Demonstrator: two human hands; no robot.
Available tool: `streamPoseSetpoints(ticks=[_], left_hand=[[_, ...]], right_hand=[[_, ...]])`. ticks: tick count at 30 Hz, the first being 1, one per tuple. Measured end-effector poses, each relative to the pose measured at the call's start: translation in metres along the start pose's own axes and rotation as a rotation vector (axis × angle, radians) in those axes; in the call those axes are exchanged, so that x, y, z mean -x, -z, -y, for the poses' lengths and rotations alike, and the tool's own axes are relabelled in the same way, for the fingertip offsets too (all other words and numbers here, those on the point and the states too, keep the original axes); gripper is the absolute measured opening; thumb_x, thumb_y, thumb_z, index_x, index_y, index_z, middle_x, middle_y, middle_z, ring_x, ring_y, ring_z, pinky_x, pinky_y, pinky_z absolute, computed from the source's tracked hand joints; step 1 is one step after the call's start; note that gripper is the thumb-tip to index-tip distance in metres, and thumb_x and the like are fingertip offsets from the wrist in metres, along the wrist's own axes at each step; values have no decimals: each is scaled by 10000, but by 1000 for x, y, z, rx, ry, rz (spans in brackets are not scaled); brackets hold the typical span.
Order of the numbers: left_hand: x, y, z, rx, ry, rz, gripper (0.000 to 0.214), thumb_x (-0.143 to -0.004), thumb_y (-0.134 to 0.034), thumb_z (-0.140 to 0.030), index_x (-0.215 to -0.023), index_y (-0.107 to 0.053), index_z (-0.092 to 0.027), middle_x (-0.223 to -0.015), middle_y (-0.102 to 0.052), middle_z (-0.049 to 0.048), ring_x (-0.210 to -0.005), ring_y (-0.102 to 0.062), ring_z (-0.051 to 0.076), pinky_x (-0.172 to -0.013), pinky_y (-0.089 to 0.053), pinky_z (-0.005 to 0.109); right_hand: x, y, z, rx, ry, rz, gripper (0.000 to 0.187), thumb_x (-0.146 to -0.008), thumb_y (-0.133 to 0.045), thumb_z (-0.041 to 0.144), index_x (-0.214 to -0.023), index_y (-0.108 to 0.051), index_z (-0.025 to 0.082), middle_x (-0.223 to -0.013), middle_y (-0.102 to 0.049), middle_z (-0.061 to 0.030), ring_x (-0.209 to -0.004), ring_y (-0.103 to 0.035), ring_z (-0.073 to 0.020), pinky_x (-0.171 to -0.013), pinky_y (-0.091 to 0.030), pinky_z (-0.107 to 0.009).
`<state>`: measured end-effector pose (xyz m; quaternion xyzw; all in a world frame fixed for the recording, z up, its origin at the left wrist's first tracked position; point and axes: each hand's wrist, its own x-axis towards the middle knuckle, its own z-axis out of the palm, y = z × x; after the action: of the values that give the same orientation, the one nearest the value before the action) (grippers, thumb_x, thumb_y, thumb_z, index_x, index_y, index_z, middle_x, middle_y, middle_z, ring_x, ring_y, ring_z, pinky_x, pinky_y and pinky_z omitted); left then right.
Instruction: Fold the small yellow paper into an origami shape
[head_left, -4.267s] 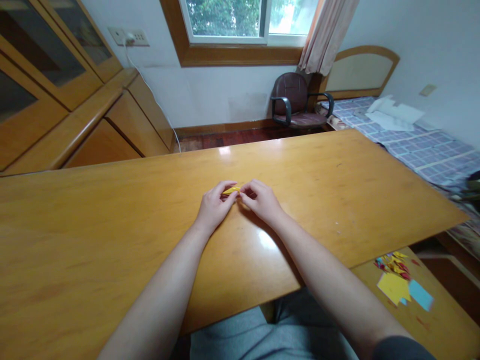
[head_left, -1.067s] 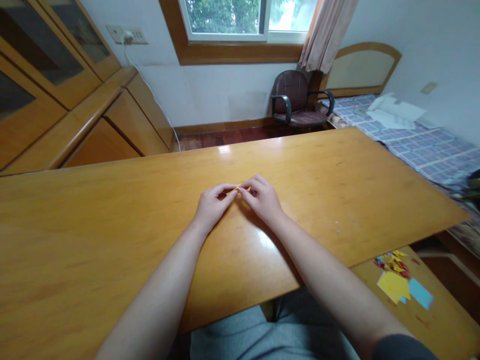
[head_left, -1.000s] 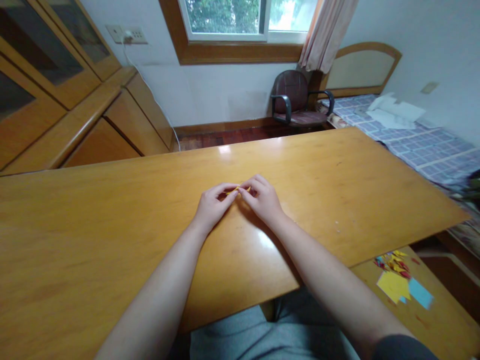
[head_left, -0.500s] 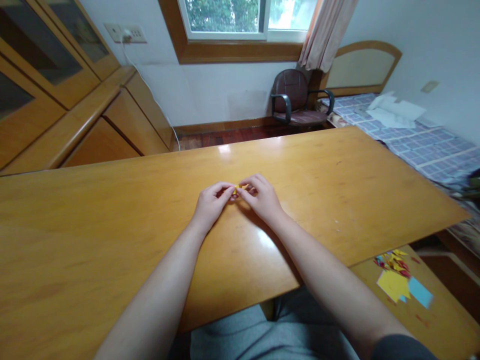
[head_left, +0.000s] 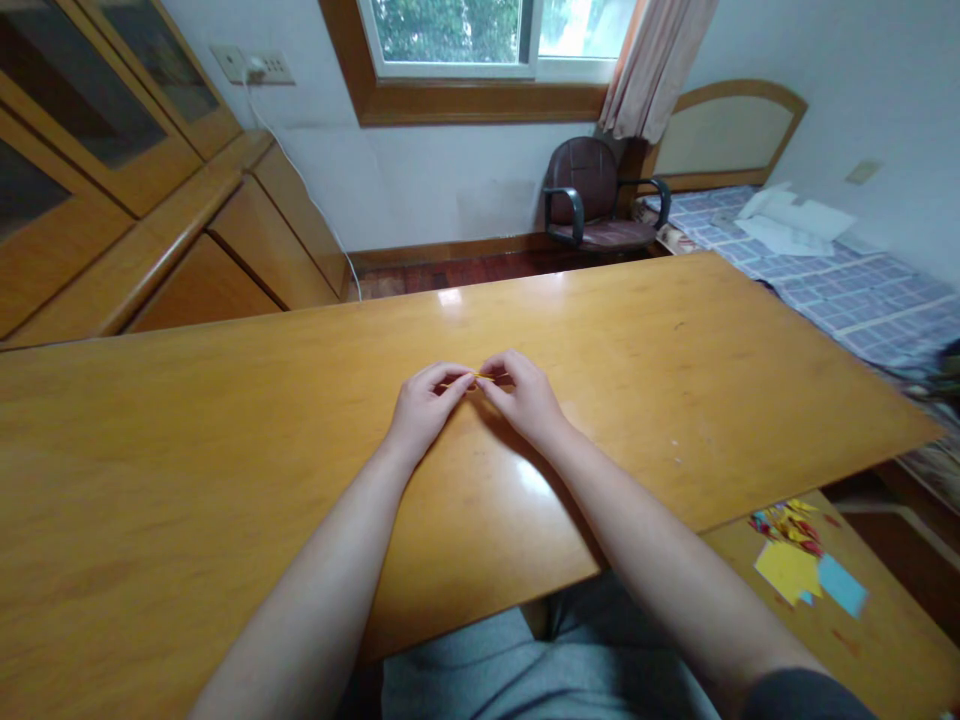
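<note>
A small piece of yellow paper (head_left: 484, 376) is pinched between my two hands, seen nearly edge-on as a thin strip. My left hand (head_left: 429, 398) grips its left side between thumb and fingertips. On the other side my right hand (head_left: 522, 388) pinches it the same way, the two sets of fingertips almost meeting. Most of the paper is hidden behind the fingers, so its folds cannot be made out. Both hands are just above the wooden table (head_left: 300, 420), near its middle.
At lower right, a lower wooden surface (head_left: 885, 660) bears yellow paper squares (head_left: 787, 572), a blue sheet (head_left: 843, 585) and a pile of small folded red and yellow pieces (head_left: 791, 525). Beyond the table stand a brown armchair (head_left: 585, 185) and a bed (head_left: 862, 280).
The yellow paper has turned from showing a small face to lying nearly edge-on. The fingertips have shifted slightly around it; the arms stay in place.
</note>
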<state>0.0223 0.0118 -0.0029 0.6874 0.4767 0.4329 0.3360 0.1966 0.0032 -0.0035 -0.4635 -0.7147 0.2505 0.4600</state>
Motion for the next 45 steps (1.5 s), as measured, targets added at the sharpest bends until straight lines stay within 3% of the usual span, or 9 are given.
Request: streamPoseSetpoints(ticks=[7, 13, 17, 26, 34, 40, 45], left_hand=[[1, 1, 1, 45, 19, -37, 234, -814, -657, -403, -850, -728, -182, -874, -730, 56, -810, -677, 180, -745, -543, 281], [0, -1, 2, 250, 137, -32, 284, -782, -693, -434, -868, -721, -165, -847, -731, 52, -755, -679, 173, -748, -565, 300], [-2, 0, 0, 277, 164, -24, 345, -737, -734, -443, -932, -714, -159, -924, -741, 70, -810, -687, 183, -811, -551, 313], [-3, -2, 2, 342, 224, -30, 314, -731, -732, -423, -868, -709, -142, -815, -734, 58, -744, -684, 172, -764, -559, 305], [-5, -2, 3, 285, 213, -100, 309, -744, -711, -440, -837, -675, -147, -781, -721, 48, -712, -697, 173, -672, -563, 267], [-5, -2, 1, 312, 220, -168, 291, -768, -682, -410, -899, -650, -152, -810, -732, 49, -656, -686, 155, -614, -556, 255], [-3, -1, -2, 166, 159, -214, 213, -803, -641, -363, -890, -652, -168, -777, -717, 26, -659, -682, 152, -636, -547, 251]], right_hand=[[-1, 0, 4, -29, -2, -11, 64, -855, -616, 236, -816, -607, 187, -841, -619, -30, -800, -598, -150, -738, -508, -276], [-2, 2, 6, -78, -55, -51, 118, -842, -645, 273, -770, -618, 183, -805, -639, -25, -770, -613, -150, -732, -503, -279], [-2, 3, 5, -120, -98, -67, 139, -845, -640, 301, -781, -636, 178, -811, -659, -30, -759, -626, -150, -723, -504, -278], [-3, 0, -1, -165, -234, -24, 150, -822, -645, 314, -788, -655, 168, -778, -685, -21, -715, -610, -148, -685, -469, -266], [-4, 1, -6, -94, -193, -29, 146, -838, -615, 301, -779, -640, 169, -772, -667, -23, -732, -595, -152, -704, -459, -274], [-4, -2, -11, -159, -246, 0, 156, -832, -613, 321, -791, -639, 173, -748, -668, -17, -718, -600, -152, -683, -471, -269], [-3, -3, -12, -191, -290, 46, 142, -830, -603, 302, -779, -632, 172, -749, -677, -17, -714, -617, -152, -682, -484, -272]])
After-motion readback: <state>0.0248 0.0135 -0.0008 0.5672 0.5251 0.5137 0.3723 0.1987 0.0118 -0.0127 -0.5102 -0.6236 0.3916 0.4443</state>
